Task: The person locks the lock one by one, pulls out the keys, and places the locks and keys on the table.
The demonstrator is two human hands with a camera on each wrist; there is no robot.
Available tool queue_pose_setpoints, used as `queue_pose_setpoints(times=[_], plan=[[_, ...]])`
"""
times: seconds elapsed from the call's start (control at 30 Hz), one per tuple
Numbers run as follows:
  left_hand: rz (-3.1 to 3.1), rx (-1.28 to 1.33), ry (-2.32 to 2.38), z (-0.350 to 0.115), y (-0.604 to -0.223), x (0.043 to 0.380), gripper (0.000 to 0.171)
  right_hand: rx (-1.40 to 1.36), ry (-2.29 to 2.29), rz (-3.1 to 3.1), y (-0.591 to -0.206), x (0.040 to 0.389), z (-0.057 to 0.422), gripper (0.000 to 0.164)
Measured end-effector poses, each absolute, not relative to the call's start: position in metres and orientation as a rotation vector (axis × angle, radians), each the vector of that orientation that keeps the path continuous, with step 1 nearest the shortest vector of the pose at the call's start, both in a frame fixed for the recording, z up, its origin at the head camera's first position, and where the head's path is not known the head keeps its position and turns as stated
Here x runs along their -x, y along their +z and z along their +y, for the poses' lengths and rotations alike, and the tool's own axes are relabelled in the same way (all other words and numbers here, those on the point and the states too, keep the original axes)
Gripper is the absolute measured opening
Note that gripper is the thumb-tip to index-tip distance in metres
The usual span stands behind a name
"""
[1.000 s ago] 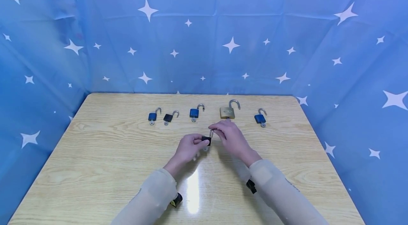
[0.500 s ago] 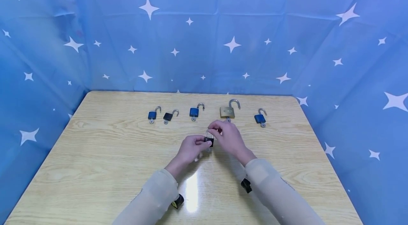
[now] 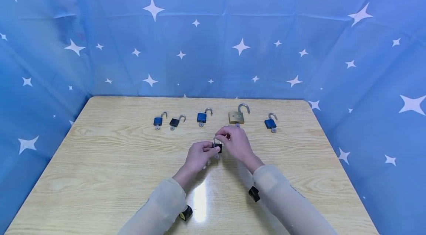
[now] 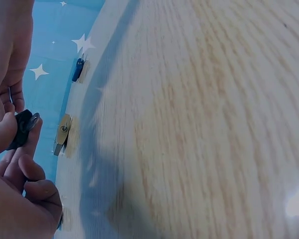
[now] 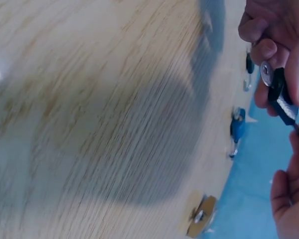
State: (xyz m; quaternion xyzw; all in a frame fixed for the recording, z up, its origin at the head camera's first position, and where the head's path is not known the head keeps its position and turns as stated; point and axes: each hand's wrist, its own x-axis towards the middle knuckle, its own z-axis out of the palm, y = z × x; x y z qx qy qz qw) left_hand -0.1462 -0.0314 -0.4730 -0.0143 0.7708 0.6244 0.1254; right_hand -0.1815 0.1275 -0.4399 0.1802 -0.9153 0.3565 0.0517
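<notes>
Over the middle of the table, my left hand holds a small black padlock by its body, the thumb across its front. My right hand pinches the silver shackle at its top, so part of the shackle is hidden by the fingers. A key with a round head sticks out of the padlock's underside in the right wrist view. From the left wrist view the black padlock shows between thumb and fingers, its key pointing toward the table.
Beyond the hands, padlocks with raised shackles and keys lie in a row on the wooden table: blue, black, blue, large brass and blue. A blue star-patterned curtain hangs behind the table's far edge.
The shackle looked narrow at the body's right end a second ago; now it spans the body's top. My right hand has shifted slightly left, still at the shackle, while my left keeps its hold.
</notes>
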Motion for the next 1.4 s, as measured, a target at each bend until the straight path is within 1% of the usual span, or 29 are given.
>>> queue_pose_setpoints(times=[0.27, 0.53, 0.67, 0.97, 1.4], plan=[[2.285, 0.070, 1.842, -0.030, -0.474, 0.145, 0.021, -0.498, 1.115, -2.745, -0.442, 0.177, 0.121, 0.007], [2.302, 0.088, 1.824, -0.029, -0.474, 0.143, 0.020, -0.422, 1.124, -2.778, -0.449, 0.172, 0.118, 0.014], [2.246, 0.116, 1.829, -0.030, -0.473, 0.143, 0.020, -0.412, 1.159, -2.784, -0.450, 0.173, 0.119, 0.010], [2.222, 0.079, 1.798, -0.032, -0.473, 0.143, 0.020, -0.419, 1.152, -2.827, -0.452, 0.175, 0.122, 0.004], [2.273, 0.057, 1.748, -0.034, -0.475, 0.142, 0.018, -0.403, 1.165, -2.879, -0.452, 0.173, 0.122, 0.003]])
